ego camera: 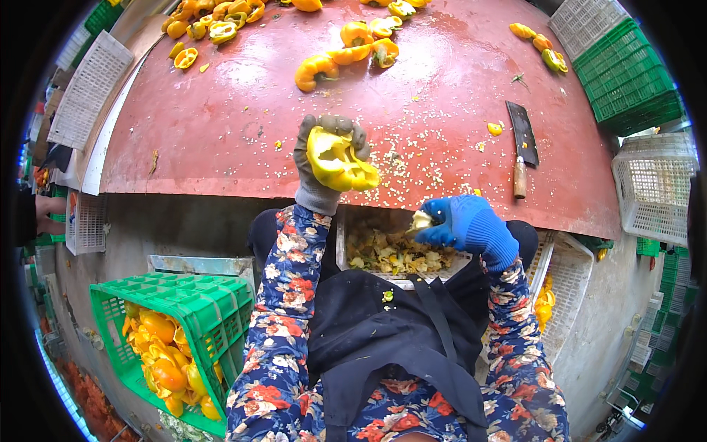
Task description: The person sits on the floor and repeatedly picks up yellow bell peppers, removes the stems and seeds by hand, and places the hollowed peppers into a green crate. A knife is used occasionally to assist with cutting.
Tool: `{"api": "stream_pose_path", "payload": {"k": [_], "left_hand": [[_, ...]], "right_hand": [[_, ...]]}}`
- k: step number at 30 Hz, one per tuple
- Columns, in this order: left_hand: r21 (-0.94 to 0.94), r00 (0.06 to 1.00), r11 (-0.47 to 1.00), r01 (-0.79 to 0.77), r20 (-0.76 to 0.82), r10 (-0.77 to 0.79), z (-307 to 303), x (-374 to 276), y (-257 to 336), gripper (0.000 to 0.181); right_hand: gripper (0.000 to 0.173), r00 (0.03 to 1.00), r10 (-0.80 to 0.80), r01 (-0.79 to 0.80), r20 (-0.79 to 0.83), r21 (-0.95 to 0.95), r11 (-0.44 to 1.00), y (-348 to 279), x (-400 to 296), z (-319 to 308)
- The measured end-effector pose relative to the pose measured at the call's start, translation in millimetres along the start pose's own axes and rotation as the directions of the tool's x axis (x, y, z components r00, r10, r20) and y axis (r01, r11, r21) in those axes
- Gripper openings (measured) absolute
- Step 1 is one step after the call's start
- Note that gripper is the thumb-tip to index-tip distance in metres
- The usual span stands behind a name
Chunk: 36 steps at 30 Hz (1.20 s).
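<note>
In a dark grey glove, my left hand (326, 166) holds a yellow bell pepper piece (338, 163) above the table's near edge, its hollow inside showing. My right hand (461, 224), in a blue glove, pinches a pale pepper core (421, 222) between thumb and fingers. Below that hand is a white plastic crate (406, 284) of seedy cores and scraps (392, 254), between my knees. A cleaver (523, 141) with a wooden handle lies on the red tabletop (221, 132), to the right of scattered pale seeds (409, 157).
Cut peppers (359, 44) and a larger pile (221, 14) lie on the table's far side. A tilted green crate (188, 282) of pepper pieces stands at lower left. White crates (571, 287) and stacked green crates (624, 72) stand on the right. A person's hand (49, 214) shows far left.
</note>
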<state>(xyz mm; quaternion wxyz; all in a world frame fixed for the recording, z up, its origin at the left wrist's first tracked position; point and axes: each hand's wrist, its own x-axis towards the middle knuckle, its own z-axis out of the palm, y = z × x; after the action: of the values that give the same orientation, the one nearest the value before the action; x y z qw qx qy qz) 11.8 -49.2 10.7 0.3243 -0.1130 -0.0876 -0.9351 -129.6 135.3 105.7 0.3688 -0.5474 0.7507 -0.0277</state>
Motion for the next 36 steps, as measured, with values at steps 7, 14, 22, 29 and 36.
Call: {"api": "stream_pose_path", "payload": {"k": [7, 14, 22, 29, 36], "left_hand": [[-0.003, 0.855, 0.986, 0.164, -0.498, -0.144, -22, 5, -18, 0.053], [0.322, 0.882, 0.88, 0.35, -0.43, -0.193, 8, -4, -15, 0.044], [0.432, 0.944, 0.855, 0.288, -0.28, -0.176, 6, -11, -14, 0.04], [0.333, 0.844, 0.921, 0.204, -0.536, 0.007, -19, -6, -12, 0.046], [0.579, 0.746, 0.769, 0.272, -0.631, 0.211, -52, -16, -5, 0.039]], "right_hand": [[0.043, 0.716, -0.084, 0.527, -0.693, 0.459, 0.716, -24, 58, 30], [0.031, 0.884, -0.082, 0.465, -0.46, 0.845, 0.265, 22, 95, 14], [0.035, 0.83, 0.177, 0.484, -0.529, 0.841, 0.242, 39, 98, 10], [0.087, 0.291, 0.636, -0.856, -0.715, 0.102, 0.507, 169, 80, -13], [0.073, 0.287, 0.751, -0.876, -0.594, 0.154, 0.457, 208, 65, -43]]}}
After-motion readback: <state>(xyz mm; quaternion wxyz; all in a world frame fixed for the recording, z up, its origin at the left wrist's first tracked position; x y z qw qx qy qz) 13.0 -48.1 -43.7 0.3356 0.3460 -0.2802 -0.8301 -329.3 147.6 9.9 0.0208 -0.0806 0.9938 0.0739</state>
